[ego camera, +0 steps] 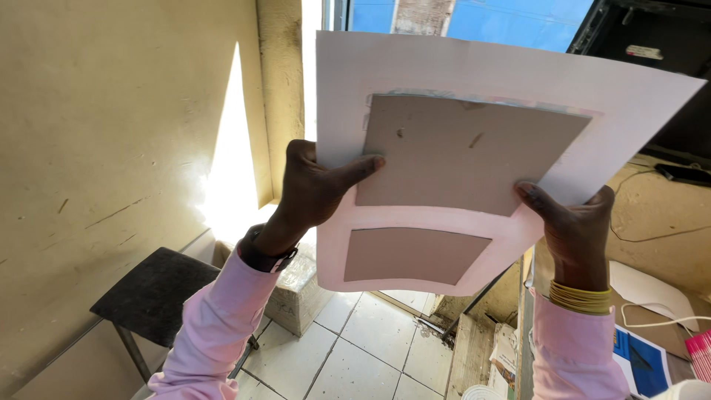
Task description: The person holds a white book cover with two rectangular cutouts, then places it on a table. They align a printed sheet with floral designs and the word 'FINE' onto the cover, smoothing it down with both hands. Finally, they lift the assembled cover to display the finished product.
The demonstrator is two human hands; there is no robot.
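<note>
Pink sleeves rise from below to a white sheet (474, 74) held up before the window, two grey boards stuck on it. Left hand (315, 189) fingers clamp its left edge; right hand (574, 222) fingers pinch its right edge.

The big white sheet (474, 74) with two grey boards (459, 155) stuck on it fills the middle of the view and blocks any way straight ahead. The left hand (311, 192) and right hand (574, 222) grip its two side edges. To the left, the yellow wall (111, 148) stands close, with a dark stool (155, 292) against it below. Open tiled floor (355, 355) lies beneath the sheet. On the right, a cluttered table (659, 215) with cables (659, 315) and papers (641, 363) crowds the side.
</note>
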